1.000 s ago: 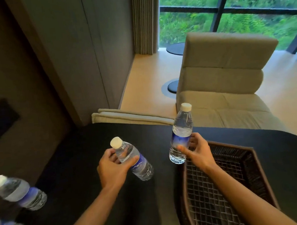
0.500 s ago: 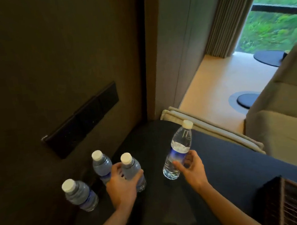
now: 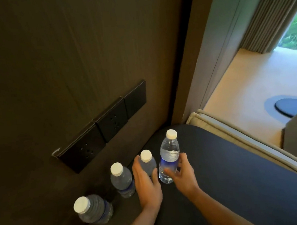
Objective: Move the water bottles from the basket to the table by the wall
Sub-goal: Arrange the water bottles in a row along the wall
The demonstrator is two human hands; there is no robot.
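Observation:
Several clear water bottles with white caps and blue labels stand in a row on the dark table (image 3: 243, 184) along the brown wall. My left hand (image 3: 147, 184) is wrapped around the third bottle (image 3: 147, 163), which stands upright near the wall. My right hand (image 3: 182, 173) grips the fourth bottle (image 3: 169, 156) at its blue label, upright and just right of the third. Two more bottles stand free to the left: one (image 3: 122, 179) beside my left hand and one (image 3: 92, 209) nearest me. The basket is out of view.
Black wall sockets (image 3: 105, 128) sit on the wall just above the bottles. A beige cushion edge (image 3: 238, 139) borders the table's right side. Beyond lie a light floor, a curtain (image 3: 269, 11) and a round black table base (image 3: 288, 106).
The view has swung left, from the basket to the wall. Both hands carried their bottles over to the wall, and the right bottle now stands close beside the left one.

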